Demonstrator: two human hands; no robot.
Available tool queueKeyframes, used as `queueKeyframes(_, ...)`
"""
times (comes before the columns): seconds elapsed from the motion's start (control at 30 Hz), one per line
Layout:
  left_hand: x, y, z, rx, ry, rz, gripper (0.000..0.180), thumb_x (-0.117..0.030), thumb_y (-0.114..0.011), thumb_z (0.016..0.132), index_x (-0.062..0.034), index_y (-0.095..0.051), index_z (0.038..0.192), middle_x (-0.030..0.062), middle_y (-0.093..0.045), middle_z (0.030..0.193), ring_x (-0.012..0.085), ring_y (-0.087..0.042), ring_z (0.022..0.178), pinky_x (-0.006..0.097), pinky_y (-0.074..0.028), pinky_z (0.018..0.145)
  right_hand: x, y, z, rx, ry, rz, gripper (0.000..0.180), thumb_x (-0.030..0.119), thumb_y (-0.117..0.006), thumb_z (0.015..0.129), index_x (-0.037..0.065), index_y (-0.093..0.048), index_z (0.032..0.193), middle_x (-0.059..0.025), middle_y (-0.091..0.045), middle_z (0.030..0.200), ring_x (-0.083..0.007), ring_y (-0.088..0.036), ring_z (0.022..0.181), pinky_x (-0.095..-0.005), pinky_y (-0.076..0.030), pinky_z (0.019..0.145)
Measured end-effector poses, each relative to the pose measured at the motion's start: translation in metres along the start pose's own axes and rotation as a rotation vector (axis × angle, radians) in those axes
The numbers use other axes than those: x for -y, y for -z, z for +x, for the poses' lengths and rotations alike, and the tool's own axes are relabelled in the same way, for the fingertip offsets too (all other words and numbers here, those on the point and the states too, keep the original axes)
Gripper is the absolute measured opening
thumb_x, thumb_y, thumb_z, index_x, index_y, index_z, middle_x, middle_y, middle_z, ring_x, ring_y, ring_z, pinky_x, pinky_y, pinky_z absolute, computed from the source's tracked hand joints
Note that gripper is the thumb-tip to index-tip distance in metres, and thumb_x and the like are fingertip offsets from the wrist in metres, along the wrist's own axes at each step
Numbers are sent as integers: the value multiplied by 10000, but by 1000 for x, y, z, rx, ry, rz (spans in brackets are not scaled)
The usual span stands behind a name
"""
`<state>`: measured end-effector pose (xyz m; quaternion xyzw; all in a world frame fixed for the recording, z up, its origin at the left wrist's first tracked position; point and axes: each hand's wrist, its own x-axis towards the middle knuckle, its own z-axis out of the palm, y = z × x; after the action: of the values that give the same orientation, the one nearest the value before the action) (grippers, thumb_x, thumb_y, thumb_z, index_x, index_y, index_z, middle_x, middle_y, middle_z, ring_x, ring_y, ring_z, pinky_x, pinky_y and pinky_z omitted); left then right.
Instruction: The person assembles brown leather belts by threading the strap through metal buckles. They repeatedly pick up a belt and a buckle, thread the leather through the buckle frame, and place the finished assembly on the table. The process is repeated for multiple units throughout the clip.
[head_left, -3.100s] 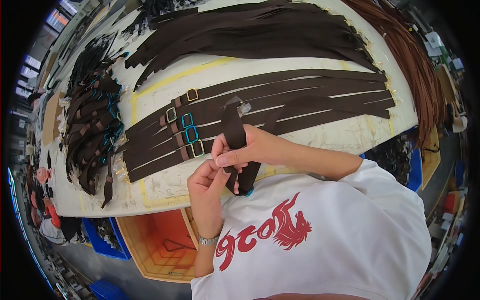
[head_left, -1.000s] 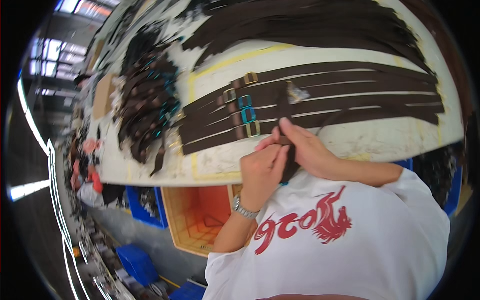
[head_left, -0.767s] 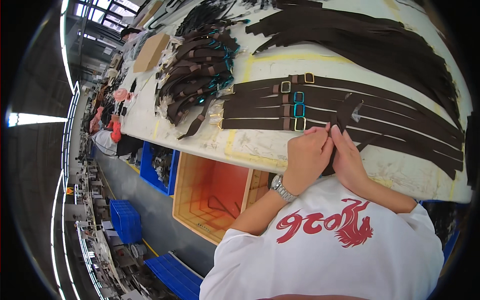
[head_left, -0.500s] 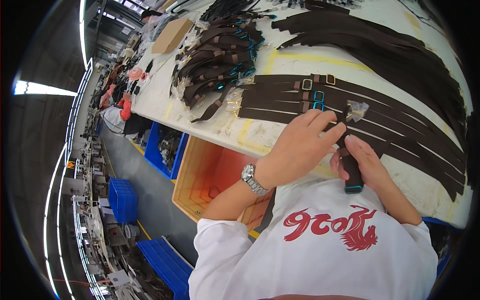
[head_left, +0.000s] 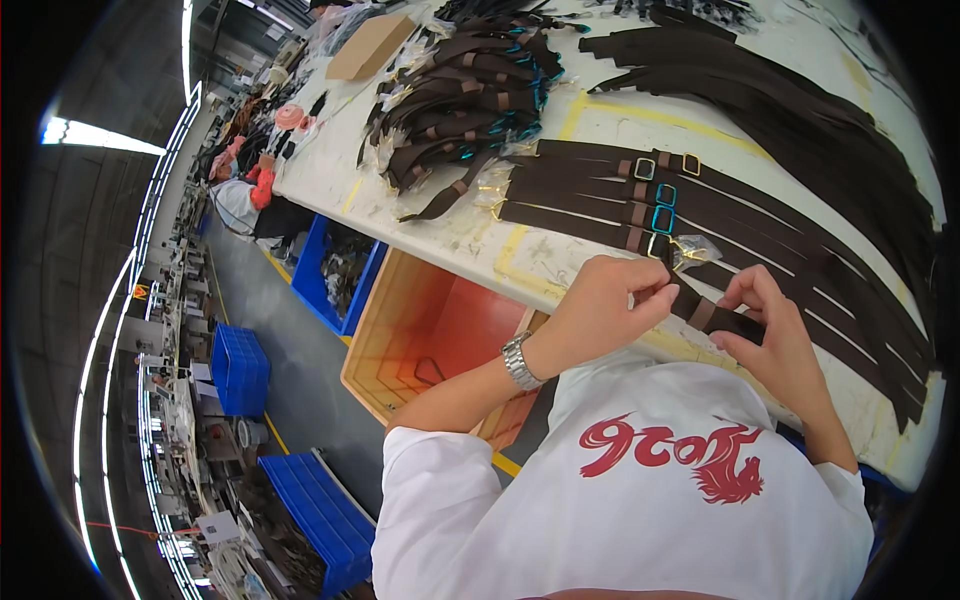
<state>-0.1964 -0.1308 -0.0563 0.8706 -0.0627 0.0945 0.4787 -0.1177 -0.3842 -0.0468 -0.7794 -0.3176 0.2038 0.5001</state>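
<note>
My left hand (head_left: 622,300), with a metal-banded watch (head_left: 521,362) on the wrist, pinches a dark brown strap (head_left: 686,300) near the table's front edge. Thumb and fingers of my right hand (head_left: 775,335) close on the same strap farther right. A lighter brown keeper loop (head_left: 703,313) sits around it between my hands. Beyond them, several dark straps (head_left: 585,185) lie side by side, some bearing buckles: a gold one (head_left: 692,163), a silvery one (head_left: 644,169) and teal ones (head_left: 663,218). Small plastic-wrapped metal hardware (head_left: 697,250) lies just past my fingers.
A heap of finished-looking straps (head_left: 470,90) lies farther left, beside a cardboard box (head_left: 370,47). Long dark strips (head_left: 770,100) cover the back right. Below the table's left edge stand an orange bin (head_left: 440,330) and blue crates (head_left: 240,370). A person (head_left: 245,205) works farther off.
The strap end with its teal tip has gone from upright near my shirt to lying along the table's edge. My right hand has moved right along it; my left hand has come down slightly.
</note>
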Motion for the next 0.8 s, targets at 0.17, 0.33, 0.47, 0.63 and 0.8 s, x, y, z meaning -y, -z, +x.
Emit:
queueKeyframes(0.17,-6,6,6,-140,-255,108,200,-130,-711,981,7,-683,838,39,-647,688,123,-626,679,316,-490,657,3,5,-7,-71,105,-69,393,21,-847,819,11,-567,1095,-142,-715,1085,-245,-725,945,-376,-582,924)
queueKeyframes(0.33,-31,20,-3,9,305,-196,177,-121,-723,975,11,-697,861,45,-691,724,177,-655,736,328,-498,696,14,6,-10,-209,290,-217,372,43,-888,795,-25,-600,1021,-200,-715,1089,-349,-724,925,-368,-575,867)
queueKeyframes(0.47,-16,18,-3,-142,-123,27,205,-133,-665,1032,20,-723,910,60,-700,774,146,-664,776,331,-517,723,5,6,-8,-81,409,-277,343,45,-894,779,-63,-635,975,-225,-704,1085,-411,-704,936,-383,-563,833)
queueKeyframes(0.63,-9,8,16,-130,-180,-87,288,-175,-598,1089,28,-741,941,96,-721,864,141,-658,825,313,-516,771,14,23,1,169,322,21,264,92,-840,863,-66,-657,967,-217,-687,1025,-402,-646,881,-427,-518,761)
queueKeyframes(0.8,2,0,3,-80,69,-311,365,-195,-645,1085,51,-601,817,-9,-532,705,67,-434,682,289,-370,597,12,18,27,407,231,126,350,201,-764,997,-76,-612,846,-197,-666,996,-344,-626,847,-418,-497,769)
